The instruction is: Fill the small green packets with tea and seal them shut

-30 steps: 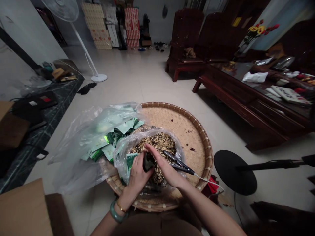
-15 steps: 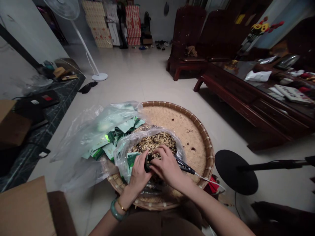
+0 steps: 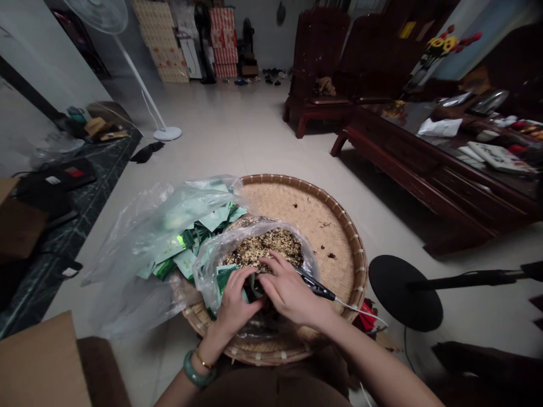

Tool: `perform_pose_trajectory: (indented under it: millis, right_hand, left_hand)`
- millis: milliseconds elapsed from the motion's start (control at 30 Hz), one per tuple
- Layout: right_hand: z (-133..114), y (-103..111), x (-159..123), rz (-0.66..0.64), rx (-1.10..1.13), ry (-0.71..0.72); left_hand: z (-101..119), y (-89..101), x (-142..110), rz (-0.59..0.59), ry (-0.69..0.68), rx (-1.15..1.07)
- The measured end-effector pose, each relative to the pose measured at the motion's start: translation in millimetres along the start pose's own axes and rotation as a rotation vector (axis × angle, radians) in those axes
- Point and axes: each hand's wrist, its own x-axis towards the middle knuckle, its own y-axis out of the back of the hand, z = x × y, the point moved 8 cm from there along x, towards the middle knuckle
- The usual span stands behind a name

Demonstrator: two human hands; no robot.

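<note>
Black tool (image 3: 317, 286) juts past right hand (image 3: 289, 290), grip unclear — left hand (image 3: 236, 302) pinches dark packet (image 3: 254, 287).

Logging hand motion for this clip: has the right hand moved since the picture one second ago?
Yes: slightly rightward, judged against the woven tray. The right hand now hides the tip of the corded tool, which showed before.

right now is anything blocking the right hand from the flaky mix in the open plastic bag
Nothing visible blocks the right hand from the flaky mix just beyond it in the plastic bag. A black corded tool lies along the hand's right side, partly hidden by it.
</note>
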Motion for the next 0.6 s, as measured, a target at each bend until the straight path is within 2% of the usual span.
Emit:
perform_pose_trajectory:
  millis: [133, 233, 333, 400, 467, 533, 600]
  right_hand:
    - [4.4, 0.6, 5.8, 0.001, 0.040, -0.044]
    - [10.0, 6.6, 9.5, -0.016, 0.128, -0.016]
    - [30.7, 13.2, 27.0, -0.017, 0.338, -0.022]
    - [55.1, 11.6, 48.9, -0.001, 0.321, -0.111]
    - [70.0, -3.8, 75.2, -0.097, 0.201, -0.117]
    - [69.6, -24.0, 99.0, -0.205, 0.079, 0.014]
    - [72.5, -43.5, 114.3, -0.288, -0.012, 0.043]
  left_hand:
    - [1.4, 0.4, -1.6, 0.012, -0.007, 0.000]
    - [-1.5, 0.7, -2.1, 0.018, 0.000, -0.010]
    - [-7.7, 2.2, -1.9, 0.027, 0.056, -0.060]
    - [-11.4, 3.0, -2.0, 0.033, 0.097, -0.090]
    - [-13.1, 4.4, -2.5, 0.048, 0.116, -0.100]
    - [-14.4, 5.8, -3.5, 0.067, 0.127, -0.098]
    - [-15.8, 7.0, -4.5, 0.079, 0.139, -0.097]
